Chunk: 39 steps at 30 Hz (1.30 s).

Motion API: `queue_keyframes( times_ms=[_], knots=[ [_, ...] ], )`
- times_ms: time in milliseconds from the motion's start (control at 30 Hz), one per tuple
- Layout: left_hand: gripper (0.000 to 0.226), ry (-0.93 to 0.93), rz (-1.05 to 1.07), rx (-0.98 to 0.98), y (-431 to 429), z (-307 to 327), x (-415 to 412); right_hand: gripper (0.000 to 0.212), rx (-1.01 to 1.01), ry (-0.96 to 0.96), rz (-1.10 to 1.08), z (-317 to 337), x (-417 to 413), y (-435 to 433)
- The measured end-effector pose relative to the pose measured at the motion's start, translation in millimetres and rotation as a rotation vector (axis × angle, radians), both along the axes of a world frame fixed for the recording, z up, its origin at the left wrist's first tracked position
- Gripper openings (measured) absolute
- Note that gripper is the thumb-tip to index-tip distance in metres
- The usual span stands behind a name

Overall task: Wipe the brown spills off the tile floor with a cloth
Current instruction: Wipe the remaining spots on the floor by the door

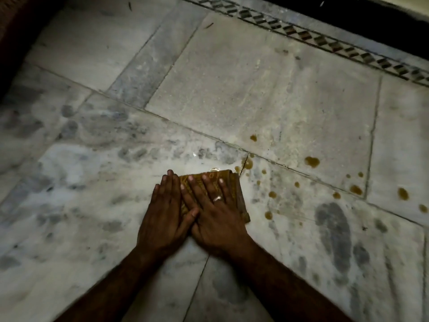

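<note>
The cloth (235, 194) lies on the floor (92, 205). Both hands rest flat on it, side by side: the left hand (162, 214) on its left part, the right hand (216, 217) on its right. The spills (312, 161) lie to the right of the cloth, the nearest just beside its far right corner. A border strip (325, 40) runs behind them, well apart.

The cloth (235, 194) you press is woven fabric, matt and slightly coarse, with a pattern worked into the weave. The tile floor (255, 89) looks like smooth stone, white with grey veining, scuffed and mostly dull, shining only in a patch just beyond the cloth. The brown spills (312, 161) look wet and glossy. The ring (217, 198) on your right hand (216, 217) is bright metal.
</note>
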<state>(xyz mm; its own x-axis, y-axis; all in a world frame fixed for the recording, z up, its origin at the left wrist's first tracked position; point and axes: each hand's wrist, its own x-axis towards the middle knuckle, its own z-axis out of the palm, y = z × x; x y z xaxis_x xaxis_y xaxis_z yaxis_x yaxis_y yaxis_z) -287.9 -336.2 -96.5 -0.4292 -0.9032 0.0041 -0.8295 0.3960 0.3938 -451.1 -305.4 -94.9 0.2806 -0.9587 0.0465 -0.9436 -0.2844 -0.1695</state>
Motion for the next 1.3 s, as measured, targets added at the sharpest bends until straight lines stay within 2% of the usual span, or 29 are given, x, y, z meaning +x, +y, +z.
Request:
queue_keyframes(
  times_ms=[200, 400, 533, 700, 900, 1100, 1300],
  knots=[
    [0.081, -0.074, -0.007, 0.007, 0, 0, 0, 0.061, -0.022, 0.007, -0.032, -4, -6, -32],
    [0.083, -0.184, -0.023, 0.019, 0, 2, -1, 0.071, 0.042, 0.048, -0.239, 1, -32, -47],
    [0.084, -0.190, -0.026, 0.022, 0, 1, -2, 0.072, 0.088, 0.051, -0.404, 6, -55, -6],
    [0.083, -0.161, -0.039, -0.001, 2, 2, -1, 0.071, 0.119, 0.036, -0.298, 6, -29, 40],
    [0.079, -0.094, -0.018, -0.029, 0, -1, -1, 0.062, 0.035, 0.011, 0.013, -2, 0, -36],
    [0.072, -0.154, 0.005, -0.055, 0, -3, -3, 0.062, 0.033, 0.026, -0.059, -2, -14, -79],
    [0.072, -0.238, -0.009, -0.043, 0, -2, -5, 0.068, 0.122, 0.064, -0.273, 7, -66, -99]
  ],
)
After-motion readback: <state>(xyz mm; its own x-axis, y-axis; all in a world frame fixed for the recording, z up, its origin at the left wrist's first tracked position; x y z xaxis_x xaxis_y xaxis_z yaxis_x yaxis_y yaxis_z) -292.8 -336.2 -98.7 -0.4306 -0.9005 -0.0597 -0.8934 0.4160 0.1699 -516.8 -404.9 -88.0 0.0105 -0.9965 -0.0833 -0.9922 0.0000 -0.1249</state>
